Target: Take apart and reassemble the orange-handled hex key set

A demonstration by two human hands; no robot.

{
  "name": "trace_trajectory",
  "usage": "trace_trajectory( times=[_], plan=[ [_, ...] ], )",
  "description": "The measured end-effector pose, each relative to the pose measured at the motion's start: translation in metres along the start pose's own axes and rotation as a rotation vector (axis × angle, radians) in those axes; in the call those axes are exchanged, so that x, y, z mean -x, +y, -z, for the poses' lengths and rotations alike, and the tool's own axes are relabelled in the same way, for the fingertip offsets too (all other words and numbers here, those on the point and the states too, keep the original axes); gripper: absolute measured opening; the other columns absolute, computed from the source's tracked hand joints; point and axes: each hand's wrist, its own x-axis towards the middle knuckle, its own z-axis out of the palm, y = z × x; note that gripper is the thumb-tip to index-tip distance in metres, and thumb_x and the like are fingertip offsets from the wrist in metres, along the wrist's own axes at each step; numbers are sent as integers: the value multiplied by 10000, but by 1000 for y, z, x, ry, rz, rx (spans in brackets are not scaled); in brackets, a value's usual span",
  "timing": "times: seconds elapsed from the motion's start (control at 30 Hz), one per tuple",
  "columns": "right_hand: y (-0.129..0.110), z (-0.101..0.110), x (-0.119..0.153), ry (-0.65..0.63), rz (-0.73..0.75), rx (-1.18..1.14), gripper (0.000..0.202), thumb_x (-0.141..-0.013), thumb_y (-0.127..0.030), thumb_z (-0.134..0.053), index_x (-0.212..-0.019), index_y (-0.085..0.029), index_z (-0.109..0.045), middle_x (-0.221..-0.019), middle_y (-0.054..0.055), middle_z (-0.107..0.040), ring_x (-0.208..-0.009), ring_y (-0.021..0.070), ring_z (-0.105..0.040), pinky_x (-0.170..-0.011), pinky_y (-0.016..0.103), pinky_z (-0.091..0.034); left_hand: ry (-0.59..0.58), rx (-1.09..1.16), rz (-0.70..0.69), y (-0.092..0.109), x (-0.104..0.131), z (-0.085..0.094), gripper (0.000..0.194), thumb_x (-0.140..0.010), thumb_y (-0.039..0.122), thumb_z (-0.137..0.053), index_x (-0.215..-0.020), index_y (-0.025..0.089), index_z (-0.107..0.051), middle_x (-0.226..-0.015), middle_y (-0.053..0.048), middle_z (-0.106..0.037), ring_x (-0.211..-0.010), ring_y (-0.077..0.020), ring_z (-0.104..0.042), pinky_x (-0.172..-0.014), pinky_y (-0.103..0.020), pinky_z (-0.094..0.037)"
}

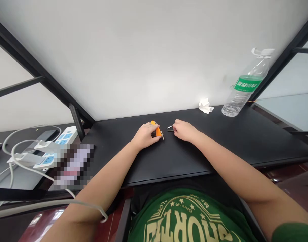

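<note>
My left hand (145,135) is closed around an orange hex key holder (158,131), gripping it between thumb and fingers over the black tabletop. The short bent ends of several metal hex keys (162,135) stick out at its right side. A little to the right, my right hand (183,130) is closed with its fingers pressed together. Two thin metal rods (170,130), which look like loose hex keys, poke out leftward from its fingertips; their other ends are hidden by the hand. A small gap separates the rods from the holder.
A clear plastic bottle (247,85) with a green label stands at the back right, beside a crumpled white tissue (205,105). On the left lie a white power strip (49,158), looping white cables (14,151) and a dark phone (46,136). Black frame bars (37,72) flank the black desk (164,164).
</note>
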Motion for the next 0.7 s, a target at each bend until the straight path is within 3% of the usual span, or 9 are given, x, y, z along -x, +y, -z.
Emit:
trace_trajectory(
  times=[0.17,0.4,0.7],
  plan=[
    [-10,7,5,-107,-37,-68,170,-802,-113,-703,-719,-198,-582,-869,73,-648,-620,155,-504,-564,311,-354,-11,20,-36,1,0,0,435,-867,341,-752,-1283,226,-698,-1052,-86,-765,-1034,-283,-714,-960,-444,-574],
    [-8,3,1,92,163,-397,123,-933,-95,-609,-876,-192,-657,-856,21,-652,-769,153,-566,-720,278,-409,-14,40,-30,2,0,-1,442,-849,307,-760,-1277,218,-694,-1057,-82,-768,-1035,-283,-712,-977,-455,-572],
    [-7,-1,1,206,224,-444,183,-974,-95,-573,-935,-187,-726,-933,50,-675,-802,164,-604,-779,300,-461,-9,31,-31,2,0,0,443,-849,321,-767,-1278,233,-698,-1038,-75,-768,-1027,-287,-717,-981,-464,-575]
  ],
)
